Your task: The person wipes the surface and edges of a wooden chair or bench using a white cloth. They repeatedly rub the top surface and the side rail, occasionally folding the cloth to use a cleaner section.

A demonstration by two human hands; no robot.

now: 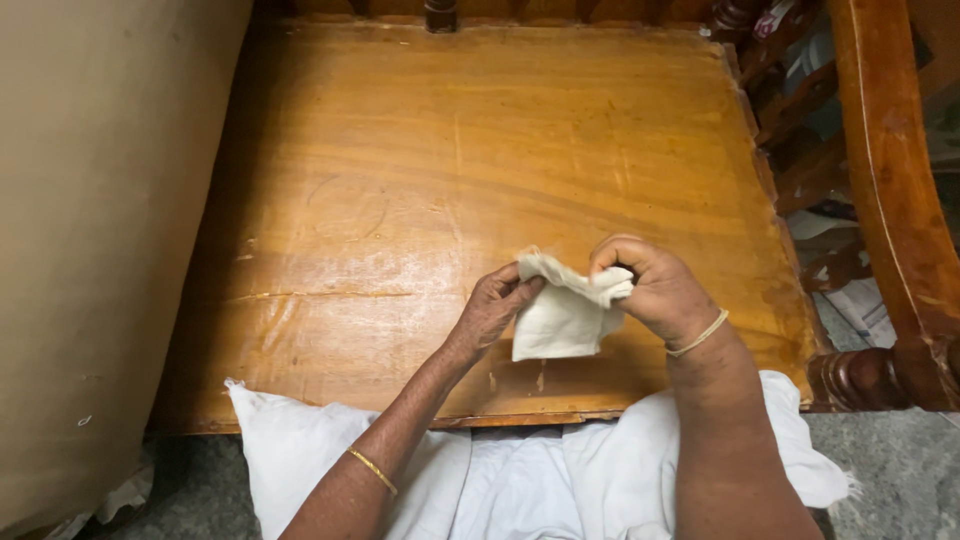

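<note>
A small white cloth (562, 318) hangs between both hands just above a worn wooden board (400, 200). My left hand (492, 308) pinches the cloth's upper left edge with its fingers. My right hand (655, 290) is closed over the cloth's upper right corner, where the fabric is bunched. The lower part of the cloth droops flat toward the board's near edge. Each wrist carries a thin gold bangle.
A larger white fabric (300, 455) lies across my lap below the board's front edge. A tan upholstered surface (100, 230) rises at the left. Carved dark wooden chair arms (890, 200) stand at the right, with papers on the grey floor (900, 470) behind.
</note>
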